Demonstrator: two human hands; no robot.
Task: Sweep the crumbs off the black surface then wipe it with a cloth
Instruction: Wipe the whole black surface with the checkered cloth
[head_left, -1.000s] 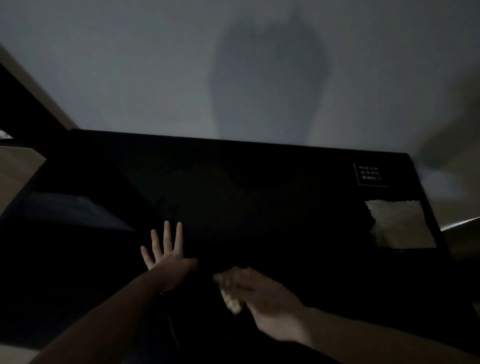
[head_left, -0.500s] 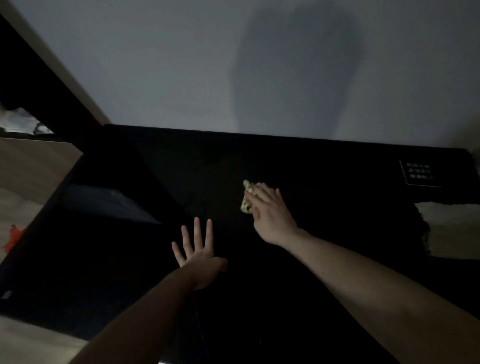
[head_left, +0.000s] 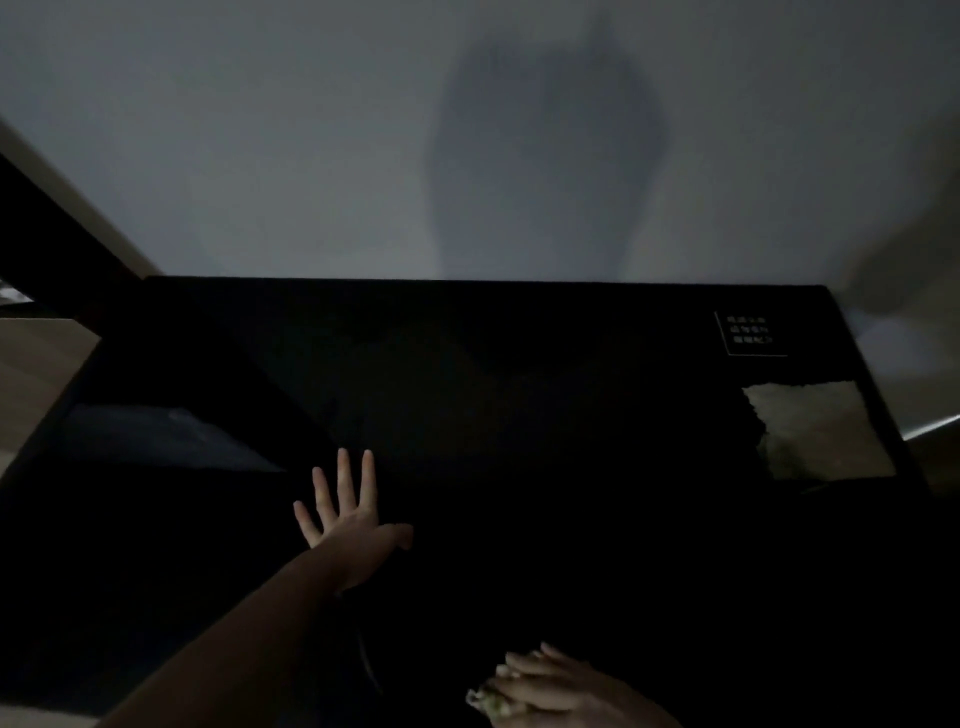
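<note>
The black surface (head_left: 519, 389) is a dark, glossy tabletop filling the lower half of the dim head view. My left hand (head_left: 348, 519) lies flat on it left of centre, fingers spread, holding nothing. My right hand (head_left: 550, 686) is at the bottom edge of the view, pressing a small yellowish cloth (head_left: 488, 699) onto the surface near the front. Only a crumpled bit of the cloth shows beyond my fingers. No crumbs can be made out in the dark.
A pale wall (head_left: 311, 156) with my shadow rises behind the table. A white printed label (head_left: 750, 332) sits at the back right corner, with a bright reflection (head_left: 821, 431) below it. Wooden floor (head_left: 36, 364) shows on the left.
My right hand with the cloth pushed out to the middle of the surface, then pulled back toward the front edge. My left hand stayed planted.
</note>
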